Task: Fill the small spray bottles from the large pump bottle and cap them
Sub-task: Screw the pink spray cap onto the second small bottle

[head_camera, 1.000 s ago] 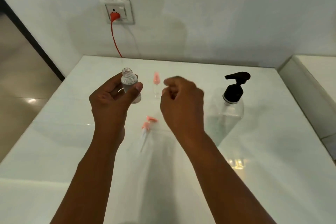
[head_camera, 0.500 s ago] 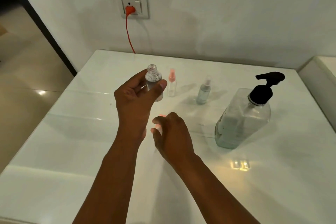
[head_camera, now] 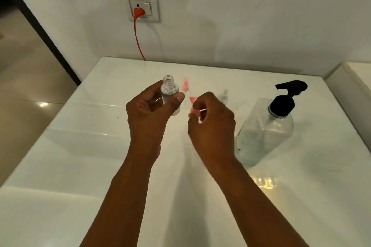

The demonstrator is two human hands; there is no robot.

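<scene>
1. An uncapped small spray bottle [head_camera: 170, 94] is held upright above the white table [head_camera: 84, 166] by the left hand [head_camera: 148, 118], gripped between the curled fingers and the thumb; clear liquid is seen inside.
2. A pink spray cap [head_camera: 194, 104] is pinched in the curled fingers of the right hand [head_camera: 212, 126], just to the right of the held bottle and apart from it.
3. A second small bottle [head_camera: 185, 90], pink-capped, is seen standing on the table behind the hands; a third small bottle [head_camera: 223, 96], blurred, is partly hidden by the right hand.
4. The large pump bottle [head_camera: 265, 130], with a black pump, is seen standing at the right, partly filled.
5. A red plug [head_camera: 139, 12] is seated in the wall socket [head_camera: 141, 7].
</scene>
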